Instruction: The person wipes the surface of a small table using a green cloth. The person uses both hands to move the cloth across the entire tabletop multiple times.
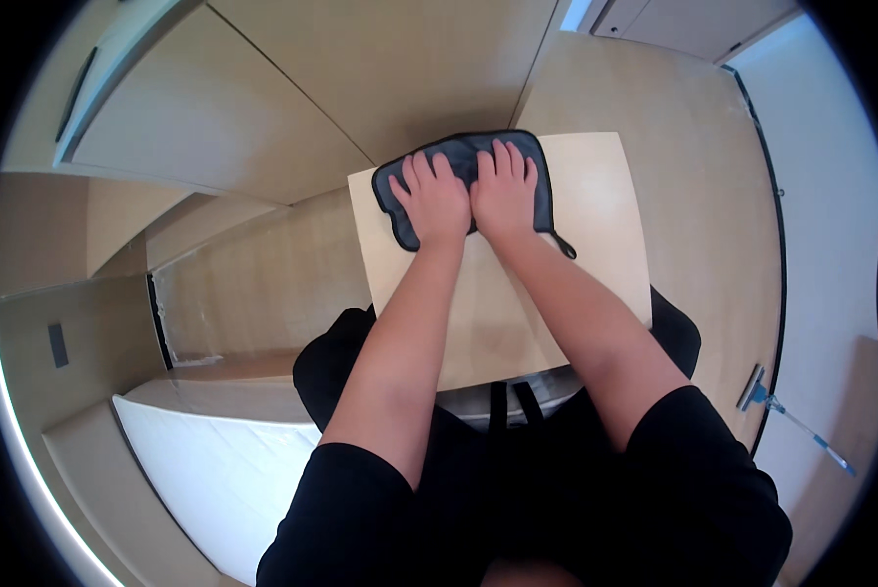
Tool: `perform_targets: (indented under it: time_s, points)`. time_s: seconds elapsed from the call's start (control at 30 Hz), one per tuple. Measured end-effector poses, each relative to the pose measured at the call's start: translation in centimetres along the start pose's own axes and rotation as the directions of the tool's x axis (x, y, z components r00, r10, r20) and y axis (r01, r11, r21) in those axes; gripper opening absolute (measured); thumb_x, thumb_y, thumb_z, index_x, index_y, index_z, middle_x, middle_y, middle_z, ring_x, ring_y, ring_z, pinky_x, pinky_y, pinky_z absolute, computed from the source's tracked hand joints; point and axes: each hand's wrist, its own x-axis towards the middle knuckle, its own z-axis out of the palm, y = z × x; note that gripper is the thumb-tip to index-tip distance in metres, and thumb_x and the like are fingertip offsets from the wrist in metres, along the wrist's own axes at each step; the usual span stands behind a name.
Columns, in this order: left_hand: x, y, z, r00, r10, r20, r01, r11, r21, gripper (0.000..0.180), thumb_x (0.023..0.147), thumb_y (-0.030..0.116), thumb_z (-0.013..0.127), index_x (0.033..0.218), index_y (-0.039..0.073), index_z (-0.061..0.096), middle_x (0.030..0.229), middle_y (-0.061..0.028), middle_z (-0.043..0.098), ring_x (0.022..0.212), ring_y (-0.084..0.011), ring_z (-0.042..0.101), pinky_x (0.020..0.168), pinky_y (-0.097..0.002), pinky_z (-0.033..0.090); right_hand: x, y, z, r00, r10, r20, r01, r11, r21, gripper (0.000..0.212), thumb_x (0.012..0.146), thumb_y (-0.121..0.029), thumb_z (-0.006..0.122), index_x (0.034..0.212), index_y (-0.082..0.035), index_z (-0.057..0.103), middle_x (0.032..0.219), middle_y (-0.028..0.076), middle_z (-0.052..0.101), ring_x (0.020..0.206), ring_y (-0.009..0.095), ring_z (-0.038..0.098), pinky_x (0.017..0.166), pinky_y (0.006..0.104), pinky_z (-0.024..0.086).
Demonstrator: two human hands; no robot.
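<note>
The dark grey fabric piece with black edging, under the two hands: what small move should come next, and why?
Perhaps draw the dark grey fabric piece slightly closer in: its far edge seems to reach the far edge of the pale rectangular tabletop, while bare surface lies nearer. The left hand and right hand rest palm-down on it.
</note>
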Motion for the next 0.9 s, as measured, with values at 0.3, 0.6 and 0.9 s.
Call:
perform_targets:
  time_s: [0.3,0.6,0.9]
  points:
    - [8.1,-0.1,3.0,1.000,-0.001,0.002,0.001,0.999,0.042,0.031,0.100,0.017,0.063,0.130,0.008,0.063,0.149,-0.0125,0.058,0.148,-0.0305,0.047,0.125,-0.0700,0.029,7.9,0.2,2.9,0.996,0.073,0.051,-0.071,0.997,-0.044,0.033,0.096,-0.023,0.065,0.123,-0.004,0.067,0.163,0.021,0.049,0.154,0.044,0.039,0.122,0.0698,0.029]
    - [7.4,0.2,2.2,0.998,0.029,0.054,-0.031,0.999,0.030,0.031,0.100,0.017,0.063,0.130,0.009,0.063,0.147,-0.0119,0.058,0.147,-0.0290,0.048,0.129,-0.0679,0.023,7.8,-0.2,2.7,0.997,0.037,0.071,-0.030,0.995,-0.094,0.031,0.100,-0.027,0.062,0.123,-0.006,0.068,0.164,0.021,0.049,0.156,0.043,0.039,0.124,0.0714,0.027]
    - [-2.8,1.6,-0.9,0.987,0.014,0.160,-0.011,1.000,-0.023,0.053,0.107,0.027,0.056,0.155,0.006,0.054,0.168,-0.0153,0.049,0.161,-0.0328,0.038,0.130,-0.0659,0.023,-2.7,1.3,-1.5,0.992,0.061,0.109,-0.054,0.996,-0.068,0.065,0.101,-0.032,0.061,0.161,-0.009,0.050,0.174,0.019,0.039,0.163,0.039,0.031,0.127,0.0697,0.023]
